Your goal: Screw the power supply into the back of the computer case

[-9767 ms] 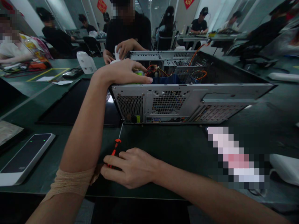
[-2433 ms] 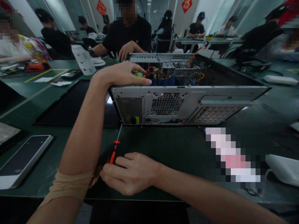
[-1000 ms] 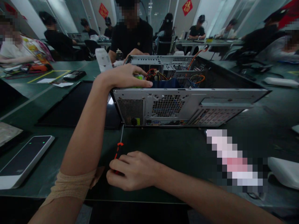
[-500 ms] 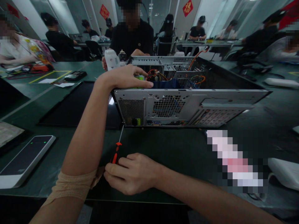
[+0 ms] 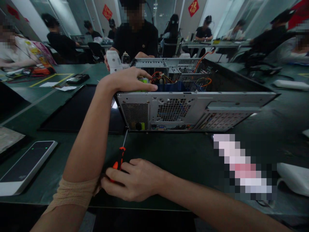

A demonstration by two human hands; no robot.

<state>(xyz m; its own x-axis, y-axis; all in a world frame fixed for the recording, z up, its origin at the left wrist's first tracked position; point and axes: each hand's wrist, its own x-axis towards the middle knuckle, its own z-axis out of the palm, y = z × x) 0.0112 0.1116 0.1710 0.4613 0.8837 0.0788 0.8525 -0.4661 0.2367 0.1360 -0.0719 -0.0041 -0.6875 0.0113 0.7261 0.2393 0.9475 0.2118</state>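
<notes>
An opened desktop computer case lies on its side, its grey rear panel facing me. Over its top left corner rests my left hand, thumb stretched along the metal edge and fingers spread inward; some fingertips are hidden. My right hand, low in front of the case, is closed around the handle of a red and black screwdriver. The screwdriver's shaft points up and away, its tip at the lower left corner of the rear panel. Whether a screw sits there is too small to tell. Wires show inside the case.
Left of the case lies a black side panel. A white device with a dark screen is at the near left, and a blurred-out object at the right. Across the table sits a person in black, beside a white object.
My right hand has shifted slightly left, its fingers a bit looser on the turned screwdriver handle. The tip stays at the same corner. My left hand keeps its place on the case.
</notes>
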